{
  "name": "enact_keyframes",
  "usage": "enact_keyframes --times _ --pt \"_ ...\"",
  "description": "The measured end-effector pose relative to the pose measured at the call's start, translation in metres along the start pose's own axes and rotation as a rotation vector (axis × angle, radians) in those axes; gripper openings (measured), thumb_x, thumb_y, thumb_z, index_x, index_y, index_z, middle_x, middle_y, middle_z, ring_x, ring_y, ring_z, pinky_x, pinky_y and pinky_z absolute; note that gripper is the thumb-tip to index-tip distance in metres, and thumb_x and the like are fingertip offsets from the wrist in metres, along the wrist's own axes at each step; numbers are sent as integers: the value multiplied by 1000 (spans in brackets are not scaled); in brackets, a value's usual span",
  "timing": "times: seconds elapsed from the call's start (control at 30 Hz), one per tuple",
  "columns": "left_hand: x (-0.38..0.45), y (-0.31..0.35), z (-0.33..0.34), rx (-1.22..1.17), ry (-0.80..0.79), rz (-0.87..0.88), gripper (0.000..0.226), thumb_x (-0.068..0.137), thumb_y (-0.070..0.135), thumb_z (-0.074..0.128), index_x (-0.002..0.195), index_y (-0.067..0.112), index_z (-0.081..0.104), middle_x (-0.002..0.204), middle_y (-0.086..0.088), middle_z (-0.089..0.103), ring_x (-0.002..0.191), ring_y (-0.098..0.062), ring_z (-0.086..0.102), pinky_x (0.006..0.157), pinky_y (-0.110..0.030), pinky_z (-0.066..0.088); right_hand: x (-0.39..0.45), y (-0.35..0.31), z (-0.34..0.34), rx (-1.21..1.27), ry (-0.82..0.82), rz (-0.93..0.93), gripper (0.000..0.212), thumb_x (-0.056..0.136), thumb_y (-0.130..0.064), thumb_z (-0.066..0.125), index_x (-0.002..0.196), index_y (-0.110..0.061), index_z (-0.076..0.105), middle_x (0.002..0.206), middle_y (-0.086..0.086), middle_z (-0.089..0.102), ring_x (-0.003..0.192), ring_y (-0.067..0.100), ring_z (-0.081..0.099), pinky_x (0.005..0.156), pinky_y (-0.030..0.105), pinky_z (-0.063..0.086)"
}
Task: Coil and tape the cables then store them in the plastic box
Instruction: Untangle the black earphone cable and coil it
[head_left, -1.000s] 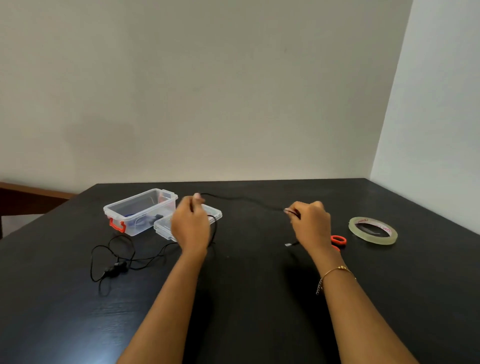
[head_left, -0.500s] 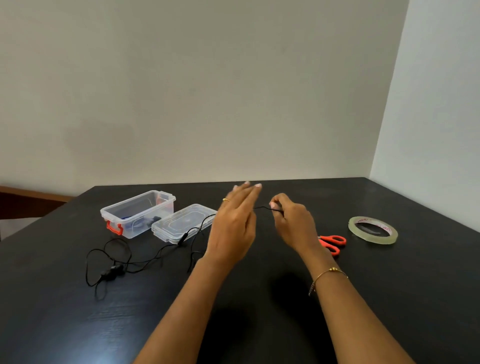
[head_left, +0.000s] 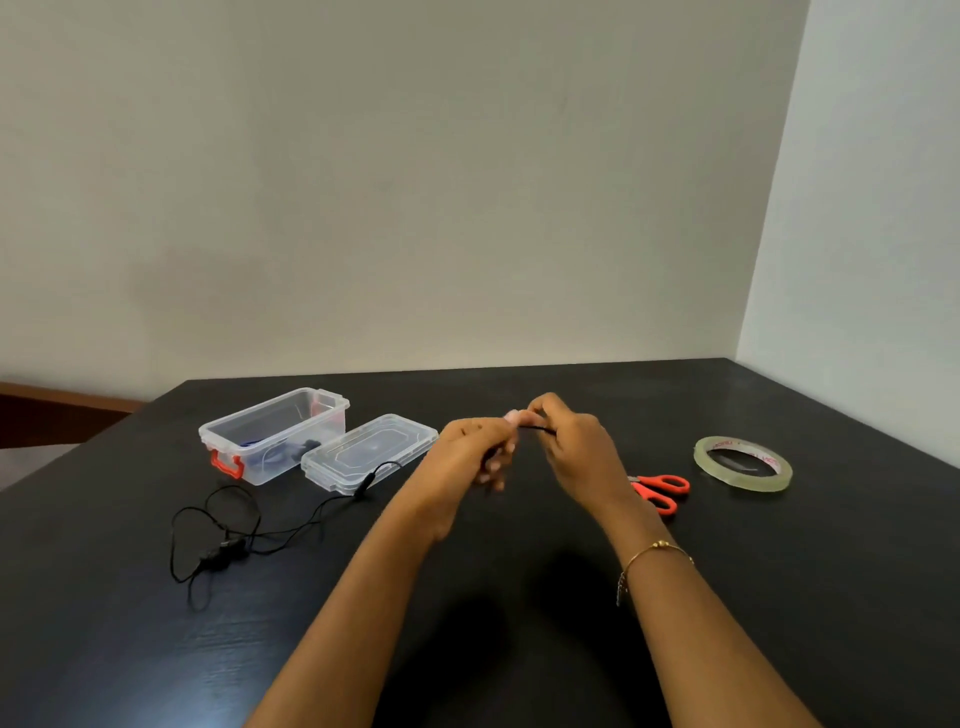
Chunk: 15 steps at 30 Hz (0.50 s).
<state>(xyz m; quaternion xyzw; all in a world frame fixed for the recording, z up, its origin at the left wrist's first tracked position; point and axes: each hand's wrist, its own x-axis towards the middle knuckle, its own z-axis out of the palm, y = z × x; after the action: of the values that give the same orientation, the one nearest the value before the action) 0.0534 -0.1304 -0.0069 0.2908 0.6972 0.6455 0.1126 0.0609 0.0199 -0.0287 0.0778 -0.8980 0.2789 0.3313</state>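
My left hand (head_left: 470, 457) and my right hand (head_left: 576, 449) meet above the middle of the black table (head_left: 519, 649), both pinching a thin black cable (head_left: 540, 428) between them. The rest of that cable (head_left: 270, 535) trails left over the table in loose loops, crossing the edge of the clear lid (head_left: 369, 451). The clear plastic box (head_left: 272, 434) with a red clasp stands open at the left, with a blue and dark cable inside. A roll of clear tape (head_left: 743, 462) lies at the right.
Red-handled scissors (head_left: 660, 491) lie just right of my right wrist, between it and the tape roll. The table's far edge meets a pale wall, with a second wall close on the right.
My left hand moved right from beside the box to meet my right hand and closed on the cable. The slack cable on the table was drawn rightwards.
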Motion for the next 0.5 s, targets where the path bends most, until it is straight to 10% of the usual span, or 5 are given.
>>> enact_keyframes --times 0.2,0.37,0.5 --pt "2 20 -7 -955 3 104 20 83 10 46 93 6 63 73 -2 68 73 -14 68 57 -18 54 -2 -19 11 -13 32 -142 36 95 -41 36 97 -8 52 71 7 65 60 23 61 53 37 48" --pt "14 27 -18 -927 163 125 24 95 5 37 106 3 59 82 -3 74 72 -11 70 55 -13 53 -1 -25 18 -85 15 -191 28 98 -31 38 100 -9 56 75 5 64 58 14 54 49 14 33" --pt "20 17 -14 -944 298 195 23 94 4 43 112 -7 54 98 -13 70 94 -21 68 81 -23 56 5 -21 17 -105 24 -195 25 97 -29 42 96 -11 58 80 4 65 68 18 60 58 27 46"
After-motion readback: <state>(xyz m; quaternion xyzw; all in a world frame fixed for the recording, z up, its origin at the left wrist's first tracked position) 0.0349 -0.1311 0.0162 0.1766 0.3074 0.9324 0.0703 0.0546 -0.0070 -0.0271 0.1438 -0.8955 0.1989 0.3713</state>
